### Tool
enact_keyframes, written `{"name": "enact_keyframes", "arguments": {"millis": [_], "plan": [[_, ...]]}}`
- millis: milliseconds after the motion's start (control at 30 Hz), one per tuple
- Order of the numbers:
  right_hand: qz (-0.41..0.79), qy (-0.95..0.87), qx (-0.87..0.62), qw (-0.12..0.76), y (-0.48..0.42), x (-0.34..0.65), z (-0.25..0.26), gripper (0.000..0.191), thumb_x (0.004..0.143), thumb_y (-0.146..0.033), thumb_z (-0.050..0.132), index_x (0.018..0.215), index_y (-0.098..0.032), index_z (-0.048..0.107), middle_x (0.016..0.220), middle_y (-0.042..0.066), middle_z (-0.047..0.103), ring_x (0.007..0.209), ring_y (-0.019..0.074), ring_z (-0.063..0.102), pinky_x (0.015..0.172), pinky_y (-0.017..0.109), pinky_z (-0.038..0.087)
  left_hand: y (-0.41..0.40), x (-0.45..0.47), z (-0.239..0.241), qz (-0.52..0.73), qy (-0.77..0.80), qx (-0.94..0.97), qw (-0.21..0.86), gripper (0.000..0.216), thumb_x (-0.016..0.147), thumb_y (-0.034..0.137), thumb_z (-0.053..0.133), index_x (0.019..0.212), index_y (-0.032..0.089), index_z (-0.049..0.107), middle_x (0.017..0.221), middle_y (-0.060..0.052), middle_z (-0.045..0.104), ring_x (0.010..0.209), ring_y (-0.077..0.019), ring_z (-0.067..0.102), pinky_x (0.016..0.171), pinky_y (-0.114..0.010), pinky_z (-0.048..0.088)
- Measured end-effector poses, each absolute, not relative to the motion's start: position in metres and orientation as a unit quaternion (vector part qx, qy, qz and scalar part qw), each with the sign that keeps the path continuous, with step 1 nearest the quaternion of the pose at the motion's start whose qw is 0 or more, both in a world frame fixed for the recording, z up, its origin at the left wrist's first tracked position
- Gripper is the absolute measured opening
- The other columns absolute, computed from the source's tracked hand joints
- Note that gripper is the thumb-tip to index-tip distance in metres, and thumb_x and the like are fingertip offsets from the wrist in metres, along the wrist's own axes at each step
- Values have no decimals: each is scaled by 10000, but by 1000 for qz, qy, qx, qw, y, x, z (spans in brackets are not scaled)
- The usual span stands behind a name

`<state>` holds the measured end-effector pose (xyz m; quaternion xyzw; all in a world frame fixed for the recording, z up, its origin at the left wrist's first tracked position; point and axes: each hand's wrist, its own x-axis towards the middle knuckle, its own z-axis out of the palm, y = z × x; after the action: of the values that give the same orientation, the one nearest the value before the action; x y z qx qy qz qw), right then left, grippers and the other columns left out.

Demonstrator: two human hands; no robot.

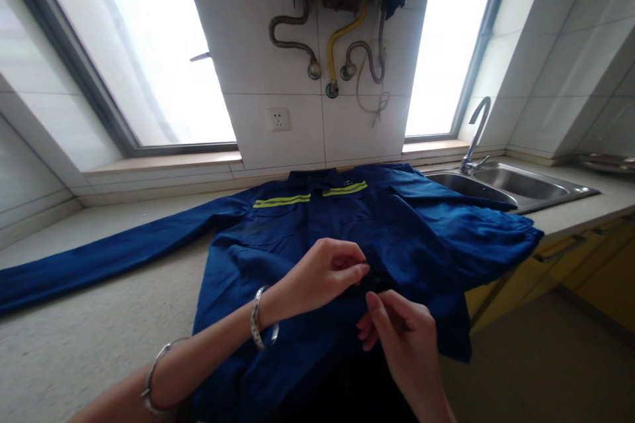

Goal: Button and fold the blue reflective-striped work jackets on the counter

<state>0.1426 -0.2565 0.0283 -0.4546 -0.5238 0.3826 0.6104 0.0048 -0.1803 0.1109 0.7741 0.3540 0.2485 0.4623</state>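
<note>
A blue work jacket (407, 225) with two yellow-green reflective stripes (310, 195) lies spread face up on the grey countertop (99, 317), one sleeve stretched far to the left. My left hand (325, 274), with two silver bracelets on the wrist and forearm, pinches the jacket's front edge near its middle. My right hand (404, 337) is closed on the fabric just below and to the right of the left hand. Both hands meet at the front opening, where a dark button shows.
A steel sink (510, 188) with a curved tap (476, 132) sits at the right; the jacket's other sleeve lies against its rim. A tiled wall with a socket (278, 119), pipes and a water heater stands behind. Yellow cabinets (585, 264) are below right.
</note>
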Motion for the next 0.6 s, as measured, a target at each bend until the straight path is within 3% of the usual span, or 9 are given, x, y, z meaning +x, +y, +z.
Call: {"name": "enact_keyframes", "arguments": {"millis": [167,333,600], "plan": [[541,-422,-398,609,-248,142,18,538,768,-625,605,657,-99,618,527,58,609,405,144,587,296,191,446,-185,2,113,218,350,794,447,210,828,309,565,759,120,626,633,16,572,593,-83,499,529,-164,367],[616,-394,-349,585,-244,139,7,459,786,-520,657,678,-74,635,538,75,631,356,136,569,262,170,411,-187,-3,119,173,331,808,455,154,802,240,570,739,120,643,612,27,562,580,-72,487,519,-152,346],[633,-440,-291,567,-244,144,20,394,801,-433,669,789,-42,710,686,154,700,438,183,639,312,200,485,-182,-4,123,180,338,765,517,131,755,227,600,725,112,656,560,39,527,525,-63,444,489,-157,328]]}}
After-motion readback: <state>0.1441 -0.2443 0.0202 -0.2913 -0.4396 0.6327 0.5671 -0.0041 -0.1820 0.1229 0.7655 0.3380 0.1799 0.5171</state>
